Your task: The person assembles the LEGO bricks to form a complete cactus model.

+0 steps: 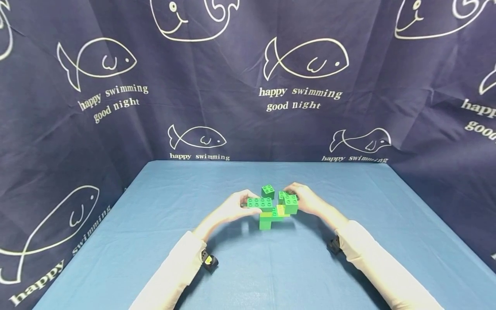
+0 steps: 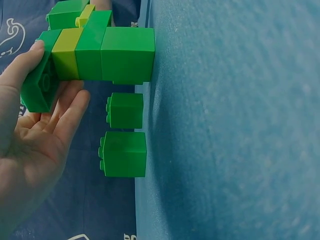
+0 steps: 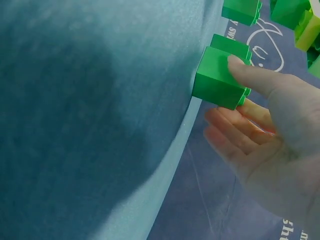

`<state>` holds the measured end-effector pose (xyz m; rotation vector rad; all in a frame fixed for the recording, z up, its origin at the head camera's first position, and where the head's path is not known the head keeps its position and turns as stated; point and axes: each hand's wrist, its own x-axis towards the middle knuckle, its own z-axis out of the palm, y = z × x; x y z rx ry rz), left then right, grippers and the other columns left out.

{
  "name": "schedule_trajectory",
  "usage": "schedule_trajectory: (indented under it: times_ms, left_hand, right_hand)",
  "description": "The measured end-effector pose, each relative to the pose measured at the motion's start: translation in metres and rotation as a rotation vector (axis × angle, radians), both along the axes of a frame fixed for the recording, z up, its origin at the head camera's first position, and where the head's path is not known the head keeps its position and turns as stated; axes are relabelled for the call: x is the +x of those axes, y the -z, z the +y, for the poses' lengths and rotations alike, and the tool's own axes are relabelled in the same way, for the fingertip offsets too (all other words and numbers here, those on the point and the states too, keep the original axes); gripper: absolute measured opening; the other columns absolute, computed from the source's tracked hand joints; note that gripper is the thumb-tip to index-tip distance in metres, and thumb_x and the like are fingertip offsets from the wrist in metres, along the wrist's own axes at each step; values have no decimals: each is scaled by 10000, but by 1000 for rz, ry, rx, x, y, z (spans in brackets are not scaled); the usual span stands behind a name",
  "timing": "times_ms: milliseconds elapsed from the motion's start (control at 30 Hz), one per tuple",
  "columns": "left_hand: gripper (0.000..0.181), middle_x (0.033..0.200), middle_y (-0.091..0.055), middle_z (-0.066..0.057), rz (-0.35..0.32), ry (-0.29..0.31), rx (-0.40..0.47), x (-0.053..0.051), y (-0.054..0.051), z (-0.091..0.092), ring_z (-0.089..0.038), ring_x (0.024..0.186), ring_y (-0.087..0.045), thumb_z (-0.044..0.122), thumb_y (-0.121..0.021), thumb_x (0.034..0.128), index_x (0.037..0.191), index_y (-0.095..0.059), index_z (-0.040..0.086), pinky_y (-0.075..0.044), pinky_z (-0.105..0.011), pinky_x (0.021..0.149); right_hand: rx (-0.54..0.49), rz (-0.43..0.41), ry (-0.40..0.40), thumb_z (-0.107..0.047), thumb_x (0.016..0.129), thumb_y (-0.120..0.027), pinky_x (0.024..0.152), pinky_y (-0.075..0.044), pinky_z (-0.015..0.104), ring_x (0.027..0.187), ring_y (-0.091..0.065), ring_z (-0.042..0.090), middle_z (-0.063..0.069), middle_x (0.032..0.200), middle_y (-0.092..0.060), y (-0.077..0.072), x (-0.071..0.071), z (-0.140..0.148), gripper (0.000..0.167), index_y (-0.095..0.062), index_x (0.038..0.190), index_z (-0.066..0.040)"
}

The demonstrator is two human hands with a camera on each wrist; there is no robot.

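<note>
Brick build partway, by my judgement: one structure joined, three bricks loose.
I observe the green-and-yellow brick structure point(image 2: 91, 52) upright at mid-table point(image 1: 248, 275), left hand point(image 1: 235, 205) pinching its eight-stud green top brick point(image 1: 260, 203). Right hand point(image 1: 307, 200) grips a loose green brick point(image 3: 216, 77); two further green bricks point(image 3: 241, 11) point(image 3: 230, 44) stand nearby, unattached.

We tally: one joined model point(image 2: 91, 52) of studded plastic bricks, with two yellow bricks point(image 2: 66, 54) and at least four green bricks point(image 2: 127, 54); three boxy green studded bricks point(image 3: 216, 75) outside it; two bare hands point(image 1: 232, 206); two pale cloth sleeves point(image 1: 172, 271); two black wrist devices point(image 1: 209, 261).
</note>
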<state>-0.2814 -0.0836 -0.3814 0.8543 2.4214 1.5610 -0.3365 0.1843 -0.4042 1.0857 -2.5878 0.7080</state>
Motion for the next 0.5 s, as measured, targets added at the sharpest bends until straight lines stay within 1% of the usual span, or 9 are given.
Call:
schedule_trajectory:
  times_ms: [33, 167, 367, 500]
  left_hand:
    - [321, 970, -678, -167, 1, 5, 4, 2, -3, 0, -20, 791, -604, 89, -705, 823, 1098, -581, -22, -528, -229, 787]
    - [318, 978, -676, -173, 1, 6, 8, 3, -4, 1, -25, 792, -608, 90, -708, 821, 1095, -586, -15, -531, -232, 787]
    - [308, 965, -675, -168, 3, 10, 27, 2, -2, 1, -26, 792, -607, 81, -710, 817, 1083, -590, -17, -536, -235, 786]
    - [313, 958, -675, -174, 7, 13, 34, 2, -1, 1, -25, 785, -608, 73, -709, 816, 1086, -586, -26, -539, -236, 780]
  right_hand:
    - [-2, 1, 6, -23, 733, -728, 800, -525, 461, 859, -623, 327, 174, 931, -642, 0, 0, 0, 331, -632, 1034, 75]
    - [-4, -2, 31, -12, 725, -722, 794, -522, 451, 842, -624, 311, 156, 902, -656, 1, -1, 1, 303, -642, 1009, 57]
    - [0, -42, 57, -29, 735, -720, 789, -528, 438, 842, -636, 303, 137, 889, -669, 1, -3, 3, 282, -645, 1000, 35]
    - [0, -54, 58, -36, 741, -719, 786, -530, 435, 840, -639, 300, 138, 889, -673, 0, -3, 2, 270, -648, 993, 30]
